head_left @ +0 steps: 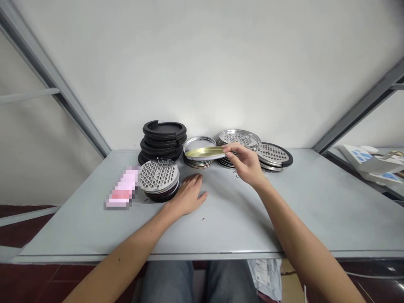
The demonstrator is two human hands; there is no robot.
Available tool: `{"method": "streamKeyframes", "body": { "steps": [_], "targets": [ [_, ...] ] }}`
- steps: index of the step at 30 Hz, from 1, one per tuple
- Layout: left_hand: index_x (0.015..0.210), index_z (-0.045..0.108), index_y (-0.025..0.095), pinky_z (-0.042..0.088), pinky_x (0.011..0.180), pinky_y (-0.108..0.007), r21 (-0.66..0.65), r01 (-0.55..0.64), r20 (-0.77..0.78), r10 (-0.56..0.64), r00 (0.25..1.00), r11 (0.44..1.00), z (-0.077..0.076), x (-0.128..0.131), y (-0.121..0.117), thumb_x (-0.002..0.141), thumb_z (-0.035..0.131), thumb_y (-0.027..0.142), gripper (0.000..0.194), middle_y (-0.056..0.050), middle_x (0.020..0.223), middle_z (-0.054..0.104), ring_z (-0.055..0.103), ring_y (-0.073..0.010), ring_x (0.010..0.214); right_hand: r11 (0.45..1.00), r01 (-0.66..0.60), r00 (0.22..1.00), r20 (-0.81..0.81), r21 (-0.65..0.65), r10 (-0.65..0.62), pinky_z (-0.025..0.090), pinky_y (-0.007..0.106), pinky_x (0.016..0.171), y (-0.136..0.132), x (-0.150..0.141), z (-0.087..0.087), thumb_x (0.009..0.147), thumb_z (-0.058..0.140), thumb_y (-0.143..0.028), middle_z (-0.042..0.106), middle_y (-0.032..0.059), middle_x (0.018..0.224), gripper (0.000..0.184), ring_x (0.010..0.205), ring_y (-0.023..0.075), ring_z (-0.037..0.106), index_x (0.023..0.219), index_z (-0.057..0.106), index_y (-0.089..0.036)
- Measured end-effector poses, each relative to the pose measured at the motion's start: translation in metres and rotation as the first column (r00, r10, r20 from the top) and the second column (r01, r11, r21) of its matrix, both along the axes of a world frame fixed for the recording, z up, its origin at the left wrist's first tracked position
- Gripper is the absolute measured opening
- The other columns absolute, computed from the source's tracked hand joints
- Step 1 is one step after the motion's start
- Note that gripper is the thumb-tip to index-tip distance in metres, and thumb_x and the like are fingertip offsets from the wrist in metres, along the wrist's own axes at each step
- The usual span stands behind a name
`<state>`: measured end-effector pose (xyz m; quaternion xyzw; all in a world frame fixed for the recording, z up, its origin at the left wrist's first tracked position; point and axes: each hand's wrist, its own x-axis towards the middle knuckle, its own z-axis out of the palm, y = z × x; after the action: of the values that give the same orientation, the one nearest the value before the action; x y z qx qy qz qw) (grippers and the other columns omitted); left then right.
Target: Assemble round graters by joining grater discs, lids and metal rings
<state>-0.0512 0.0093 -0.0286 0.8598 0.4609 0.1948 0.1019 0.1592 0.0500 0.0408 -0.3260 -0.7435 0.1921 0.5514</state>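
Note:
Pinched at its right edge by my right hand (244, 163), a shallow round metal lid (205, 153) with a gold-coloured side is held nearly level. It is in front of and partly over a stack of round metal lids (199, 143). My left hand (187, 195) rests palm down on the table, fingers stretched out and holding nothing. Right beside it, on the left, stands a stack topped by a round metal grater plate (159, 174), with dark pieces underneath. I cannot tell whether the left hand touches that stack.
Black round rimmed bases (164, 129) are piled at the back left. Behind my right hand stand stacked round grater discs (240, 137) and, farther right, a black-edged grater (274, 154). A blurred pink item (123, 188) lies left on the grey table (328, 210). Metal frame posts flank the wall.

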Motion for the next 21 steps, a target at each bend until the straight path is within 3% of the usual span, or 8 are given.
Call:
{"method": "streamKeyframes", "body": {
  "steps": [4, 7, 11, 14, 18, 21],
  "targets": [
    [0.145, 0.017, 0.007, 0.030, 0.111, -0.046, -0.063, -0.075, 0.143, 0.084, 0.986, 0.995, -0.001, 0.002, 0.002, 0.088, 0.048, 0.036, 0.071, -0.023, 0.148, 0.029, 0.028, -0.0319, 0.138, 0.991, -0.037, 0.997, -0.074, -0.132, 0.027, 0.048, 0.041, 0.089, -0.012, 0.034, -0.012, 0.084, 0.060, -0.041, 0.065, 0.0064, 0.094, 0.019, 0.096, 0.0233, 0.061, 0.087, 0.064, -0.023],
    [0.147, 0.012, 0.011, 0.033, 0.109, -0.046, -0.089, -0.086, 0.251, 0.106, 0.962, 0.992, -0.003, 0.002, 0.004, 0.090, 0.043, 0.030, 0.067, -0.021, 0.147, 0.033, 0.035, -0.0291, 0.136, 0.977, -0.079, 0.990, -0.130, -0.196, 0.054, 0.049, 0.041, 0.087, -0.015, 0.053, -0.022, 0.082, 0.062, -0.042, 0.064, 0.0064, 0.092, 0.019, 0.095, 0.0240, 0.061, 0.085, 0.064, -0.023],
    [0.142, 0.028, 0.012, 0.036, 0.109, -0.042, -0.049, -0.085, 0.351, 0.097, 0.932, 0.995, -0.003, 0.001, 0.005, 0.086, 0.033, 0.009, 0.057, -0.016, 0.138, 0.047, 0.046, -0.0227, 0.128, 0.952, -0.126, 0.991, -0.087, -0.279, 0.106, 0.051, 0.036, 0.081, -0.016, 0.059, -0.030, 0.083, 0.062, -0.040, 0.064, 0.0055, 0.091, 0.017, 0.091, 0.0221, 0.061, 0.084, 0.065, -0.023],
    [0.133, 0.040, 0.013, 0.038, 0.107, -0.039, 0.010, -0.100, 0.406, 0.087, 0.910, 0.995, 0.001, 0.000, 0.003, 0.081, 0.031, 0.003, 0.055, -0.013, 0.131, 0.053, 0.049, -0.0202, 0.123, 0.949, -0.119, 0.992, 0.005, -0.293, 0.126, 0.050, 0.035, 0.081, -0.017, 0.055, -0.032, 0.084, 0.061, -0.038, 0.064, 0.0050, 0.092, 0.016, 0.090, 0.0204, 0.060, 0.085, 0.065, -0.022],
    [0.124, 0.049, 0.015, 0.042, 0.103, -0.037, 0.058, -0.103, 0.469, 0.064, 0.881, 0.993, 0.010, 0.000, 0.001, 0.085, 0.030, 0.006, 0.044, -0.010, 0.123, 0.058, 0.053, -0.0188, 0.117, 0.938, -0.167, 0.971, 0.116, -0.304, 0.210, 0.047, 0.038, 0.086, -0.018, 0.051, -0.031, 0.083, 0.062, -0.036, 0.067, 0.0056, 0.092, 0.015, 0.091, 0.0213, 0.061, 0.084, 0.068, -0.022],
    [0.124, 0.048, 0.015, 0.041, 0.104, -0.038, 0.040, -0.071, 0.429, 0.047, 0.902, 0.997, 0.013, 0.001, -0.001, 0.094, 0.033, 0.022, 0.034, -0.011, 0.125, 0.057, 0.051, -0.0202, 0.119, 0.891, -0.244, 0.912, 0.221, -0.384, 0.345, 0.049, 0.036, 0.083, -0.021, 0.048, -0.031, 0.082, 0.064, -0.034, 0.068, 0.0056, 0.091, 0.015, 0.088, 0.0204, 0.063, 0.084, 0.070, -0.021]
  ]
}}
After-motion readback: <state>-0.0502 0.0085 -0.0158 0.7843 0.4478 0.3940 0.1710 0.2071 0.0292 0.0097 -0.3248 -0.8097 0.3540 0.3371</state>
